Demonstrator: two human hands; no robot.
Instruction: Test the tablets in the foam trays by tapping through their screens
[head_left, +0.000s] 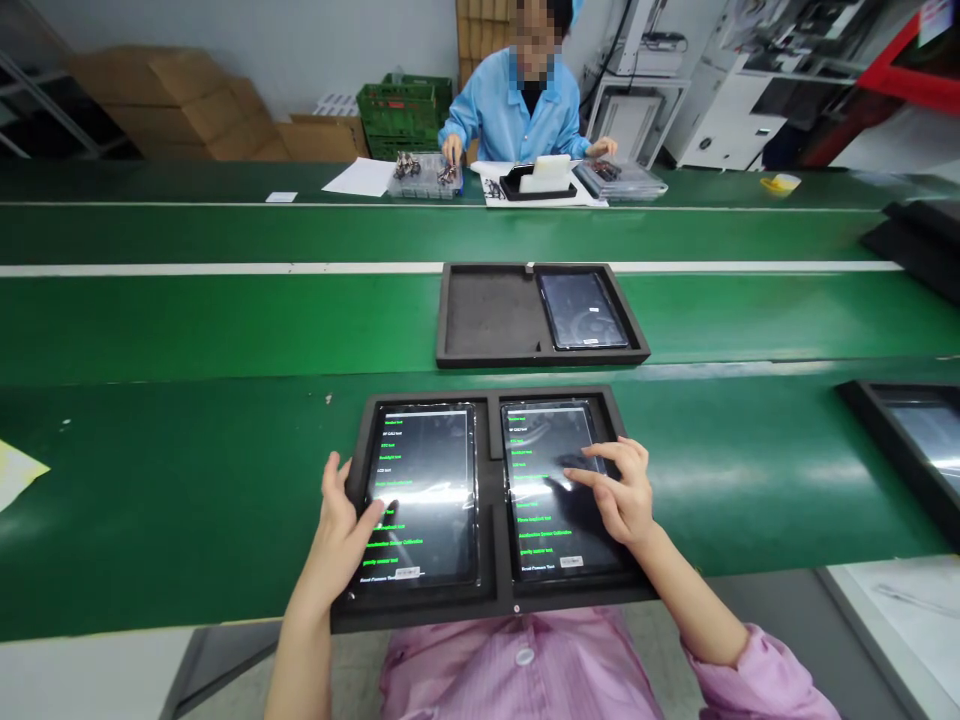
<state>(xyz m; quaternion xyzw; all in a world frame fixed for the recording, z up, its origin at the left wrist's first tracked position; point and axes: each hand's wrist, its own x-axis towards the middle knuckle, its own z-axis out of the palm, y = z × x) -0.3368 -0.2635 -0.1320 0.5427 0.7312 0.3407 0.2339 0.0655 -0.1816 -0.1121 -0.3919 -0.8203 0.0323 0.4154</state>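
In front of me a black foam tray [493, 560] holds two tablets side by side at the table's near edge. Green and white test lists are lit on the left tablet [424, 510] and the right tablet [551, 525]. My left hand [336, 535] grips the tray's left side, its fingers along the outer edge and its thumb over the left screen. My right hand [622, 490] hovers at the right tablet with fingers apart, the index finger extended to the middle of the screen; whether it touches the glass I cannot tell.
Beyond lies a second black tray [487, 315] with one dark tablet [583, 310] in its right half. Another tray [885, 440] stands at the right. Yellow paper [19, 475] lies at the left. Across the green bench sits a co-worker in blue [517, 110] by plastic boxes [426, 178].
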